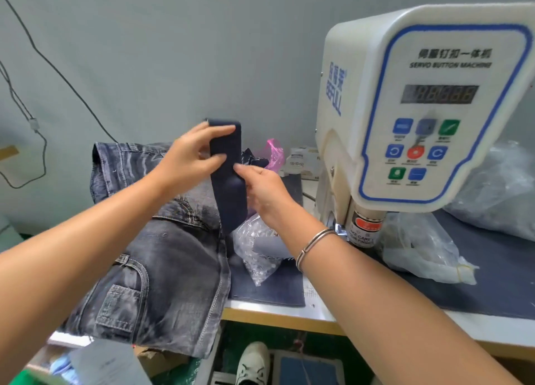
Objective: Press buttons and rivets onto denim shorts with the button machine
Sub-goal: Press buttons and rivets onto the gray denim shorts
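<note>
Head view, both hands' fingers (223, 130) pinching dark strip (228, 182) edges, above shorts (162, 269), left of machine (419, 109)

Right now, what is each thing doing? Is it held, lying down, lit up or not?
dark fabric strip: held up in the air, hanging down.
left hand: gripping the strip near its top.
right hand: pinching the strip's edge.
denim shorts: lying piled, hanging off the table edge.
button machine: display digits showing.
clear bag: lying crumpled.

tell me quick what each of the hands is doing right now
Left hand: holds the upper part of the dark blue fabric strip.
Right hand: pinches the same strip lower down.
</note>
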`<state>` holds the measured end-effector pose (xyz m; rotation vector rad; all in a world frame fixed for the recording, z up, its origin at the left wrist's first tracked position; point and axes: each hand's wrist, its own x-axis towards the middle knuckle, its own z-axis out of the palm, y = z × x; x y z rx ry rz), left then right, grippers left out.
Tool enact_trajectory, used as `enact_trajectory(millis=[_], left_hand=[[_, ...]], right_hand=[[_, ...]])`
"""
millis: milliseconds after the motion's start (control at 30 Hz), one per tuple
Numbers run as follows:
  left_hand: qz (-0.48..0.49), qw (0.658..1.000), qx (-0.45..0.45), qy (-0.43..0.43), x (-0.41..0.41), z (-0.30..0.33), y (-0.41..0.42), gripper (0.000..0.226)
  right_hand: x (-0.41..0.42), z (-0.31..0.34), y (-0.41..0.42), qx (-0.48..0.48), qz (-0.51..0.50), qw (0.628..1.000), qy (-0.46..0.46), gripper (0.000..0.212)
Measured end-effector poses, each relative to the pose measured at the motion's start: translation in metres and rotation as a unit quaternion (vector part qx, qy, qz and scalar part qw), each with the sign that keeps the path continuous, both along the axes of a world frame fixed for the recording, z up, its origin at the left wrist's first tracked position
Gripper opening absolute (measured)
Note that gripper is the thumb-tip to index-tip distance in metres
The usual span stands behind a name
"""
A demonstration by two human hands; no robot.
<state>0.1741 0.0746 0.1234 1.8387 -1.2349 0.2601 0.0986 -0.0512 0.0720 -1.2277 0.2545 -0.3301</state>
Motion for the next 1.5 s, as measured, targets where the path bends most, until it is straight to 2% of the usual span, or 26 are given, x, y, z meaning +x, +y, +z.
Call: enact_trajectory(millis=[67,100,167,267,333,433,533,633,700,767,867,933,1000,1100,1167,1267,1367,1400,1500], left_hand=[[0.016,0.999,-0.011,-0.048,0.014,0.01,-0.003,0.045],[0.044,0.997,0.001,-0.063,0.023,0.012,-0.005,0.044],[0.126,0.987,0.07,-0.074,0.044,0.004,-0.005,0.046],[0.207,0.948,0.231,-0.068,0.07,-0.023,0.004,0.05],[0.219,0.933,0.278,-0.068,0.078,-0.034,0.009,0.051],[0.211,0.942,0.255,-0.062,0.082,-0.034,0.006,0.057],[0.197,0.963,0.18,-0.027,0.078,-0.03,0.005,0.057],[0.171,0.968,0.182,-0.009,0.069,-0.027,0.007,0.058],[0.159,0.972,0.176,0.002,0.06,-0.019,0.01,0.062],[0.166,0.974,0.153,-0.021,0.045,-0.003,0.014,0.075],[0.131,0.973,0.141,-0.124,0.017,0.029,0.014,0.09],[0.07,0.965,0.167,-0.19,-0.002,0.052,0.014,0.083],[0.001,0.946,0.208,-0.248,-0.018,0.069,0.013,0.065],[-0.091,0.915,0.266,-0.289,-0.037,0.081,0.009,0.049],[-0.102,0.911,0.293,-0.271,-0.045,0.085,0.004,0.043],[-0.075,0.924,0.318,-0.2,-0.051,0.087,0.0,0.024],[-0.079,0.916,0.34,-0.199,-0.054,0.08,-0.002,0.035],[-0.088,0.912,0.36,-0.179,-0.056,0.075,-0.002,0.039],[-0.161,0.892,0.418,-0.06,-0.063,0.042,-0.002,0.034]], right_hand=[[0.011,0.002,0.004,0.055,-0.021,0.998,-0.024,0.01],[0.016,0.0,0.006,0.035,-0.037,0.999,-0.007,0.01],[0.024,-0.009,0.011,-0.057,-0.051,0.995,0.069,0.015],[0.027,-0.032,0.022,-0.201,0.016,0.96,0.192,0.028],[0.028,-0.047,0.026,-0.218,0.012,0.953,0.212,0.033],[0.028,-0.051,0.027,-0.203,-0.053,0.961,0.182,0.029],[0.028,-0.043,0.026,-0.237,-0.052,0.956,0.164,0.032],[0.026,-0.031,0.024,-0.275,-0.011,0.959,0.075,0.023],[0.02,-0.016,0.022,-0.285,0.005,0.958,-0.012,0.029],[0.011,0.001,0.022,-0.272,0.031,0.959,-0.077,0.038],[-0.012,0.027,0.026,-0.18,0.06,0.974,-0.124,0.042],[-0.036,0.036,0.027,-0.11,0.079,0.979,-0.149,0.04],[-0.063,0.035,0.024,-0.068,0.103,0.977,-0.171,0.038],[-0.101,0.031,0.018,-0.007,0.133,0.972,-0.194,0.036],[-0.123,0.031,0.011,0.022,0.133,0.972,-0.192,0.035],[-0.155,0.028,-0.001,0.033,0.124,0.978,-0.164,0.038],[-0.188,0.017,-0.016,0.034,0.126,0.982,-0.135,0.044],[-0.199,0.012,-0.021,0.043,0.129,0.983,-0.124,0.043],[-0.229,-0.011,-0.036,0.072,0.124,0.986,-0.082,0.04]])
